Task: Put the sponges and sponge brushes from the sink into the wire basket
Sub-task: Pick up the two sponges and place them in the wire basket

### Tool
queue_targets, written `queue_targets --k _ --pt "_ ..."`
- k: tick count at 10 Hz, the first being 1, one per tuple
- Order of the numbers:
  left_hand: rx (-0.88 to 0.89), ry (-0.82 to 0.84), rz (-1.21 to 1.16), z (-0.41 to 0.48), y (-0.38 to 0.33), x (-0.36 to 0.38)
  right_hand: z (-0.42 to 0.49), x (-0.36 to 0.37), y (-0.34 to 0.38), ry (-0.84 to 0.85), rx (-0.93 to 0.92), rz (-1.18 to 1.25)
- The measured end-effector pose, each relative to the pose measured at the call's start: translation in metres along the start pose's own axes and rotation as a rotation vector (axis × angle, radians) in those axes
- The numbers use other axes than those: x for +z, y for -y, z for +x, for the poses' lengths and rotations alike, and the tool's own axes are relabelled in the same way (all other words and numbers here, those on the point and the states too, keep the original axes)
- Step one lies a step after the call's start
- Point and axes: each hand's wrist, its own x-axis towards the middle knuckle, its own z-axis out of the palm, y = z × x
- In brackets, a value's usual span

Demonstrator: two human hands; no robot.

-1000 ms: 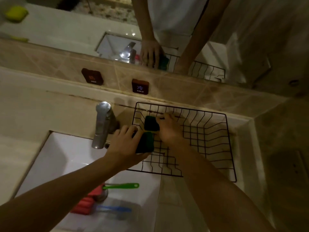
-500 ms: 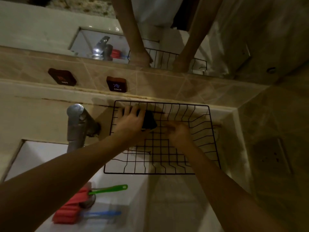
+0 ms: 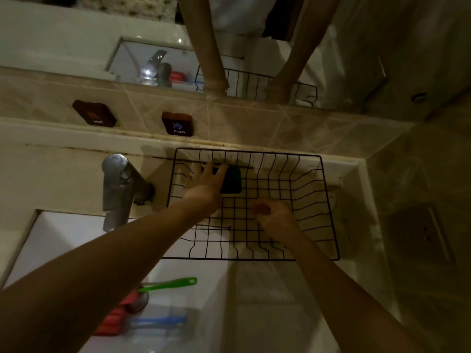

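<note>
A black wire basket (image 3: pixel 328 200) stands on the counter to the right of the sink. A dark green sponge (image 3: pixel 232 180) lies in its far left corner. My left hand (image 3: pixel 205 183) is inside the basket and still grips the sponge by its left edge, fingers stretched toward the back wall. Over the middle of the basket my right hand (image 3: pixel 276 215) hangs with fingers curled and nothing in it. In the white sink (image 3: pixel 63 240) lie a green-handled sponge brush (image 3: pixel 168 282) and a blue-handled sponge brush (image 3: pixel 158 322), with red sponge heads (image 3: pixel 114 323) partly hidden by my left arm.
A steel faucet (image 3: pixel 117 189) rises between the sink and the basket. Brown HOT (image 3: pixel 95 114) and COLD (image 3: pixel 178 123) tags sit on the tiled backsplash. Above them a mirror (image 3: pixel 76 34) reflects the arms and the basket. A wall (image 3: pixel 420 225) closes the right side.
My left hand has carried the green sponge over the rim into the basket's far left corner. My right hand has let go of its sponge and drawn back to the middle.
</note>
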Motion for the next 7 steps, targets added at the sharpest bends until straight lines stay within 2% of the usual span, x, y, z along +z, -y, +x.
queue_targets --k 1,2,3,4,5,6,7 --pt "0.140 -0.019 0.081 0.006 0.005 0.001 0.005 0.003 0.019 -0.049 -0.109 -0.053" --pt "0.092 0.026 -0.015 0.009 0.008 0.004 0.021 0.008 0.044 0.011 -0.129 -0.028" --pt "0.020 0.071 -0.121 0.006 0.006 0.006 0.035 0.012 0.064 0.124 0.059 0.253" --pt "-0.107 0.092 -0.255 0.001 0.004 0.001 0.038 0.015 0.060 0.122 -0.012 -0.043" --pt "-0.160 0.091 -0.276 -0.003 0.004 -0.008 0.043 0.024 0.057 0.035 0.101 0.056" --pt "-0.104 -0.043 0.039 -0.010 0.006 -0.007 0.045 0.037 0.065 -0.030 0.164 0.020" --pt "-0.051 -0.164 0.294 -0.011 0.010 -0.002 0.043 0.041 0.068 -0.041 0.185 0.125"
